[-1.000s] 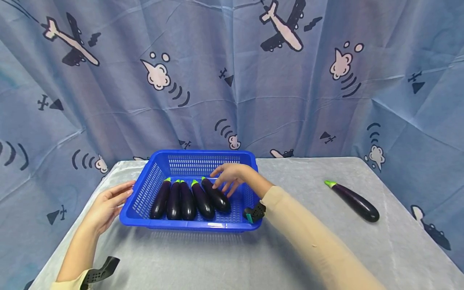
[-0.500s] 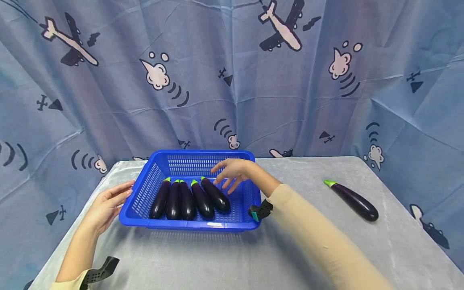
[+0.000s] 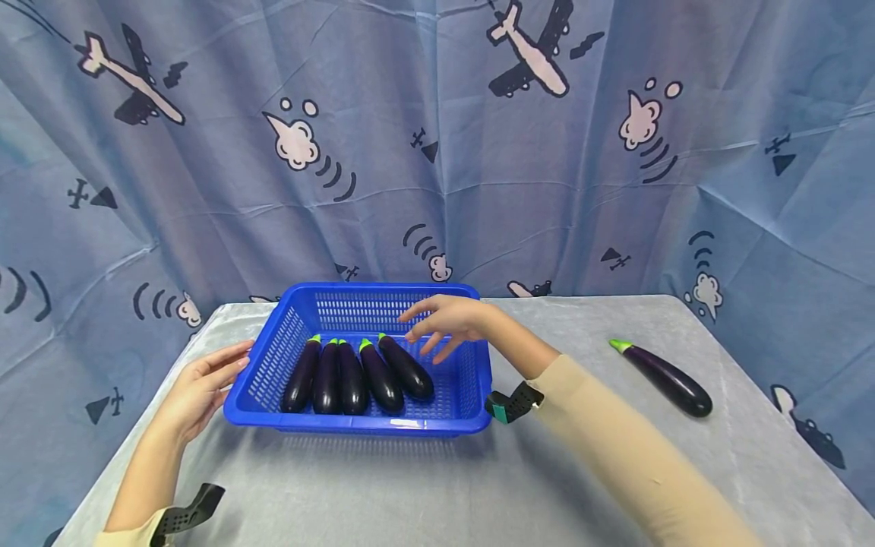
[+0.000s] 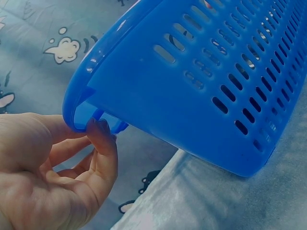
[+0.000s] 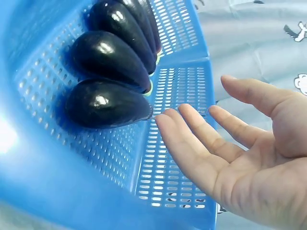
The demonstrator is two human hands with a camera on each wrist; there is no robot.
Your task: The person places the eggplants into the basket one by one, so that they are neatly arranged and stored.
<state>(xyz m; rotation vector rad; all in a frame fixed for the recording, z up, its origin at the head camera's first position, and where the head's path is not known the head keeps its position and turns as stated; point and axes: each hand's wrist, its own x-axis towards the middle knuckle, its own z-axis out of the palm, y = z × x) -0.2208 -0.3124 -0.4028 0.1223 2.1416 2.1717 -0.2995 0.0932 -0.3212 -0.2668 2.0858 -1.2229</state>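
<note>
Several dark purple eggplants [image 3: 353, 377] with green stem ends lie side by side in a blue plastic basket [image 3: 355, 425], mostly in its left and middle part. My left hand [image 3: 198, 391] is at the basket's left side; in the left wrist view its bent fingers [image 4: 103, 143] pinch the rim. Above the right half of the basket is my right hand [image 3: 454, 319], fingers loosely spread and holding nothing. In the right wrist view, its fingertips [image 5: 163, 120] appear close to the stem end of the nearest eggplant [image 5: 105, 103].
Another eggplant [image 3: 666, 380] lies alone on the grey-white tablecloth [image 3: 581, 425], right of the basket. Behind the table hangs a blue curtain [image 3: 383, 190] printed with airplanes. Each wrist wears a black camera mount, as on the right sleeve [image 3: 516, 403].
My right hand has risen and drawn slightly right, away from the rightmost eggplant in the basket. The left hand, basket and eggplants have stayed in place.
</note>
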